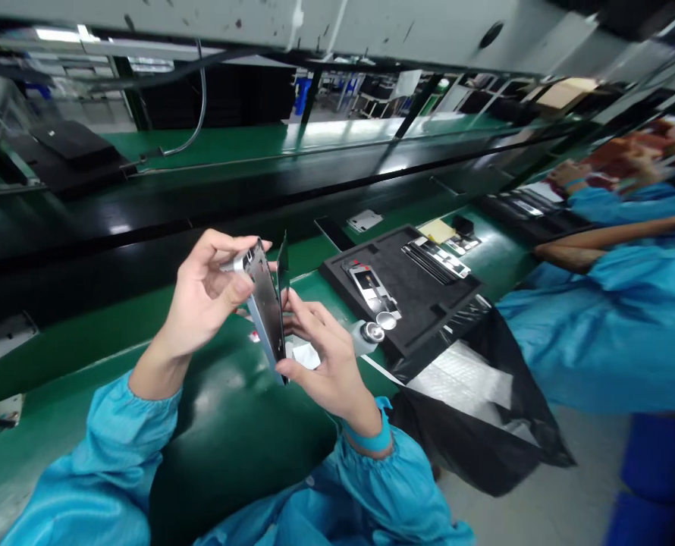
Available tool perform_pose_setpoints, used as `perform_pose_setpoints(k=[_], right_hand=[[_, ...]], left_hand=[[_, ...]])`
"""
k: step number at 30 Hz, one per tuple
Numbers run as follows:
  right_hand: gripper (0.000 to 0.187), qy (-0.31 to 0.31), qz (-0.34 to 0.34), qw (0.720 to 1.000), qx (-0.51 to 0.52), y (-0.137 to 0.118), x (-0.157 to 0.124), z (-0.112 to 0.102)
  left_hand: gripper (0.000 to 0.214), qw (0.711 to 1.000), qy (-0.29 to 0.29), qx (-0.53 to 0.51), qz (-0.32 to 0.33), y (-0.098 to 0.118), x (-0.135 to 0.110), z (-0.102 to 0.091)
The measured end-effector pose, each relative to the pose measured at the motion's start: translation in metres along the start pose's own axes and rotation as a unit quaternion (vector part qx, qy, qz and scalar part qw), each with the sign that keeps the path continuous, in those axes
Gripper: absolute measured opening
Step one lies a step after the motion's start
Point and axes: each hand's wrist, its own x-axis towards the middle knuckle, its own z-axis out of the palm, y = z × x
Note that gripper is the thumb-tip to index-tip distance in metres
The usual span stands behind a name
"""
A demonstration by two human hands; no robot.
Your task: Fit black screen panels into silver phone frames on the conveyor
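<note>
My left hand (204, 299) grips the top of a thin metal phone frame (265, 307), held edge-on and upright above the green bench. My right hand (326, 356) holds the frame's lower edge, thumb at the bottom corner. A dark thin panel (284, 269) stands just behind the frame, near my right fingers. Both hands are closed on the frame. Blue sleeves cover both my arms.
A black foam tray (411, 292) to the right holds a phone part (368, 284) and flat strips (437, 258). A small white bottle (368, 334) lies by its near edge. A black bag (479, 425) hangs off the bench. A co-worker in blue (610, 318) sits at right. A black conveyor (201, 205) runs behind.
</note>
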Motion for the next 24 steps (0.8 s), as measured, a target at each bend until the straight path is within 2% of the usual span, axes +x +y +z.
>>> perform_pose_setpoints(k=[4, 9, 12, 15, 17, 19, 21, 23, 24], right_hand=[[0.081, -0.002, -0.021, 1.0, 0.009, 0.001, 0.01, 0.007], [0.077, 0.005, -0.045, 0.999, -0.028, 0.002, 0.017, 0.007], [0.075, 0.019, -0.058, 0.998, -0.026, 0.006, 0.019, 0.011], [0.07, 0.038, -0.046, 0.998, -0.038, 0.012, 0.017, 0.02], [0.064, 0.032, -0.024, 0.998, -0.058, 0.014, 0.014, 0.024], [0.068, 0.026, -0.007, 0.998, -0.057, 0.014, 0.014, 0.026], [0.08, 0.061, 0.015, 0.998, -0.011, 0.01, 0.019, 0.022], [0.087, 0.093, 0.059, 0.991, 0.07, 0.006, 0.028, 0.015], [0.089, 0.088, 0.088, 0.986, 0.113, 0.003, 0.034, 0.011]], left_hand=[[0.033, 0.999, -0.007, 0.025, 0.041, -0.002, -0.003, 0.001], [0.03, 0.998, -0.026, 0.004, 0.055, -0.003, -0.004, -0.002], [0.031, 0.998, -0.022, -0.011, 0.053, -0.006, -0.008, 0.004], [0.04, 0.999, 0.026, -0.043, 0.016, -0.008, -0.01, 0.02], [0.05, 0.992, 0.087, -0.081, -0.039, -0.008, -0.01, 0.03], [0.059, 0.98, 0.133, -0.115, -0.093, -0.006, -0.009, 0.036], [0.065, 0.975, 0.132, -0.129, -0.127, -0.004, -0.008, 0.038], [0.071, 0.975, 0.088, -0.135, -0.152, -0.003, -0.01, 0.039], [0.073, 0.975, 0.064, -0.135, -0.163, -0.003, -0.012, 0.039]])
